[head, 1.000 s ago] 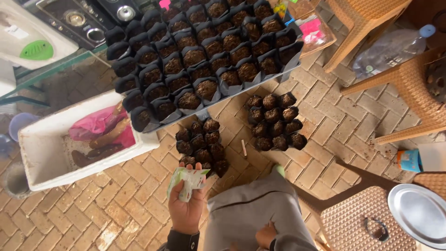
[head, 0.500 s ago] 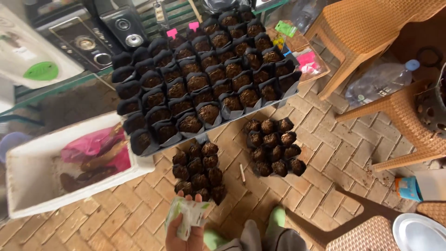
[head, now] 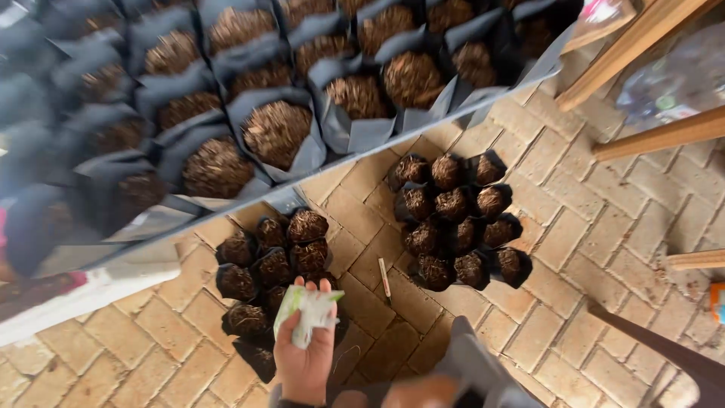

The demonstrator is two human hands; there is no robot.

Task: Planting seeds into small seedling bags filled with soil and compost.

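Clutching a crumpled white-green packet [head: 308, 316], left hand [head: 304, 355].

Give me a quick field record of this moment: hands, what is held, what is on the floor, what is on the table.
left hand: raised over the floor, grip closed on a crumpled white and green plastic packet
right hand: not clearly in view
below packet: near cluster of small black soil-filled grow bags on the tan brick-paved floor
second cluster: more black grow bags, apart to the right
between clusters: small pale stick lying on the bricks
table: larger black soil-filled bags in rows
right edge: wooden chair legs
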